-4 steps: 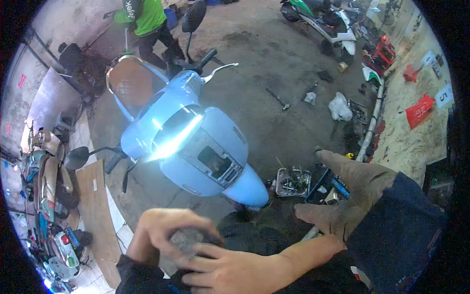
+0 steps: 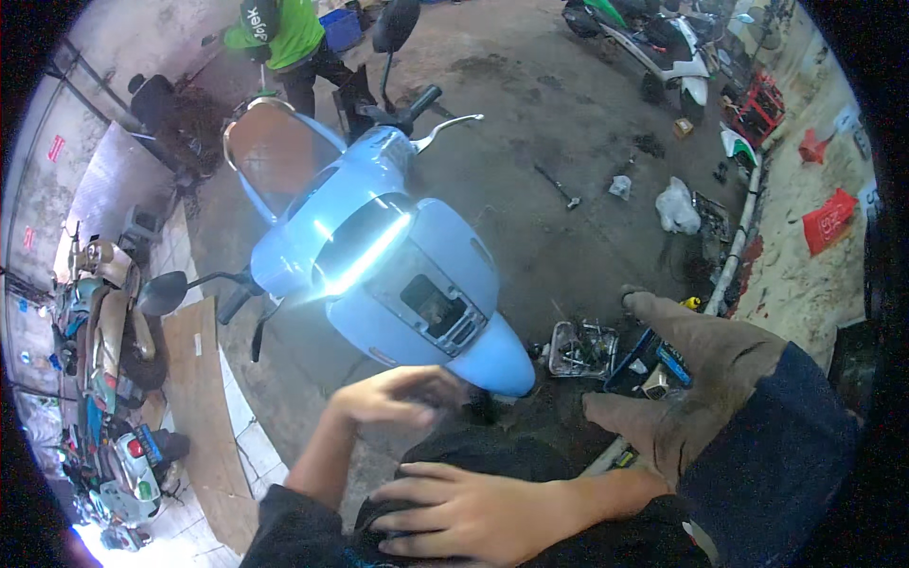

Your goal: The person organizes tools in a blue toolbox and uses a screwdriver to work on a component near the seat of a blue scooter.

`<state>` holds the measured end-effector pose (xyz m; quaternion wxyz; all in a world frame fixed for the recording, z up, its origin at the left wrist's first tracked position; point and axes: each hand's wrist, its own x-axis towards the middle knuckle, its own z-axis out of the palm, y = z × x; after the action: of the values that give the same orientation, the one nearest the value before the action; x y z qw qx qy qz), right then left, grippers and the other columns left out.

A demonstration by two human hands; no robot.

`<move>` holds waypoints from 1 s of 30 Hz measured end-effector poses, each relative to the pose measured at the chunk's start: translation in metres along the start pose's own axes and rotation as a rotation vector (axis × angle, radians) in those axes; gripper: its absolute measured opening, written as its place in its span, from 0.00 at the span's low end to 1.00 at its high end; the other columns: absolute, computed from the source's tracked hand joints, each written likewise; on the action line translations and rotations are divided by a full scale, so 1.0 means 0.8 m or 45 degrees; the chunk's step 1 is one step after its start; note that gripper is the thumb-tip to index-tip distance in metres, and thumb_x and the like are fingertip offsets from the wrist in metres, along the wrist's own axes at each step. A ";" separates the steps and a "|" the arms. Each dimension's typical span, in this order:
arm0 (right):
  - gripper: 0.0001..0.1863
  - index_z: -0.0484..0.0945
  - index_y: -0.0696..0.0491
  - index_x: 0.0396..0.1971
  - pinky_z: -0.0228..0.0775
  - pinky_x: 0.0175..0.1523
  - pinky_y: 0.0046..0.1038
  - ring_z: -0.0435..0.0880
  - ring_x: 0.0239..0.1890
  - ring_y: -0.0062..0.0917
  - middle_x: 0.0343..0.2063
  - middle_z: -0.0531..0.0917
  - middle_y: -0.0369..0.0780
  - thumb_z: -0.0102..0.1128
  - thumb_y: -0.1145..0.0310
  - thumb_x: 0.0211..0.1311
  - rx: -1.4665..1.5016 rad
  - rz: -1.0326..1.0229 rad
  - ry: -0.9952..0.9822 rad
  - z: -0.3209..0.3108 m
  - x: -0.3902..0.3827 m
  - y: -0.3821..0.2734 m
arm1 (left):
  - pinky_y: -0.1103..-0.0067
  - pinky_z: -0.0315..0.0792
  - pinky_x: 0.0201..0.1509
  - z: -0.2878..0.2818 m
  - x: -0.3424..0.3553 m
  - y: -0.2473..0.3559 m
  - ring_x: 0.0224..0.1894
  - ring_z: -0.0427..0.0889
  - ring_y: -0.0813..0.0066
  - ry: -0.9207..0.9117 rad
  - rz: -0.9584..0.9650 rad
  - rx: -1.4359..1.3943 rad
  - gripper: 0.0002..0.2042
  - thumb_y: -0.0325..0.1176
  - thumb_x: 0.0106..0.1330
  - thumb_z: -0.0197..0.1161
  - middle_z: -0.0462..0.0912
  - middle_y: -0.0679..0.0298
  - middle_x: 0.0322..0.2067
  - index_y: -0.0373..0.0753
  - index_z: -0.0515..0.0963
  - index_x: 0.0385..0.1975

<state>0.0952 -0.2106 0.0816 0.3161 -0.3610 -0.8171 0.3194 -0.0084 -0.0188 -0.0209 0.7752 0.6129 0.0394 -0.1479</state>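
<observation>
Stained grey floor (image 2: 511,85) stretches across the workshop, bounded on the right by a pale, grimy wall (image 2: 786,246). A light-blue scooter (image 2: 426,237) stands in the middle, just ahead of the hands, a white glare streaking its front. Parked motorcycles (image 2: 114,379) crowd the left side, near a long brown board (image 2: 199,407). Someone in brown trousers (image 2: 715,331) is close at right; farther back is a person in a bright green jacket (image 2: 295,38), white lettering on its dark sleeve (image 2: 268,26).

The left hand (image 2: 393,396), nearer the scooter, has its fingers loosely bent and apart from the thumb, tips blurred (whether they touch the scooter, I cannot tell). Lower down, the right hand (image 2: 464,516) lies with fingers slightly spread over dark cloth (image 2: 502,454). Beyond them, a silver tray (image 2: 568,371) of metal parts sits just beside a blue tray (image 2: 617,381). On the wall, a red sheet (image 2: 828,225) carries pale print. A hammer (image 2: 557,186) lies farther off.
</observation>
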 end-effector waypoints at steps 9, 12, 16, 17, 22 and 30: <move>0.18 0.75 0.62 0.40 0.69 0.46 0.28 0.79 0.39 0.27 0.37 0.80 0.44 0.59 0.66 0.51 0.300 1.482 1.490 0.112 -0.230 0.193 | 0.68 0.65 0.54 0.010 0.015 -0.196 0.51 0.72 0.56 0.531 -0.482 0.800 0.28 0.43 0.51 0.66 0.73 0.48 0.48 0.34 0.68 0.49; 0.25 0.74 0.61 0.41 0.69 0.47 0.32 0.79 0.42 0.36 0.38 0.80 0.49 0.64 0.59 0.46 -0.082 2.077 0.823 0.217 -0.332 0.226 | 0.67 0.63 0.56 -0.020 0.014 -0.204 0.52 0.70 0.54 0.714 -0.361 1.171 0.30 0.44 0.48 0.67 0.72 0.47 0.47 0.33 0.68 0.49; 0.28 0.72 0.61 0.44 0.70 0.41 0.34 0.79 0.36 0.38 0.32 0.80 0.45 0.65 0.57 0.47 0.688 2.484 1.134 0.386 -0.433 0.238 | 0.63 0.51 0.63 -0.078 -0.010 -0.185 0.61 0.57 0.47 1.218 -0.451 1.341 0.35 0.42 0.51 0.64 0.60 0.42 0.57 0.31 0.60 0.57; 0.26 0.74 0.60 0.42 0.71 0.36 0.35 0.80 0.32 0.36 0.30 0.80 0.43 0.64 0.58 0.47 1.025 2.503 1.360 0.433 -0.455 0.230 | 0.62 0.47 0.65 -0.084 0.002 -0.166 0.63 0.53 0.46 1.284 -0.401 1.281 0.38 0.43 0.52 0.63 0.55 0.39 0.59 0.28 0.55 0.59; 0.15 0.77 0.57 0.32 0.68 0.23 0.31 0.76 0.21 0.27 0.23 0.78 0.38 0.62 0.61 0.50 0.893 2.462 1.336 0.598 -0.510 0.167 | 0.57 0.46 0.64 -0.155 0.053 -0.216 0.60 0.55 0.41 1.634 -0.289 1.909 0.40 0.48 0.54 0.61 0.58 0.38 0.57 0.24 0.54 0.58; 0.14 0.78 0.58 0.30 0.66 0.23 0.26 0.75 0.21 0.25 0.22 0.78 0.37 0.63 0.63 0.49 1.066 2.571 1.789 0.504 -0.436 0.155 | 0.56 0.52 0.61 -0.158 0.091 -0.199 0.59 0.59 0.46 1.900 -0.563 1.694 0.38 0.52 0.52 0.61 0.62 0.42 0.56 0.29 0.61 0.56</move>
<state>0.0301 -0.5392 -0.3519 0.3835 -0.7768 0.3148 0.3878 0.0320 0.0566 -0.2191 0.0112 0.8338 0.5340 0.1399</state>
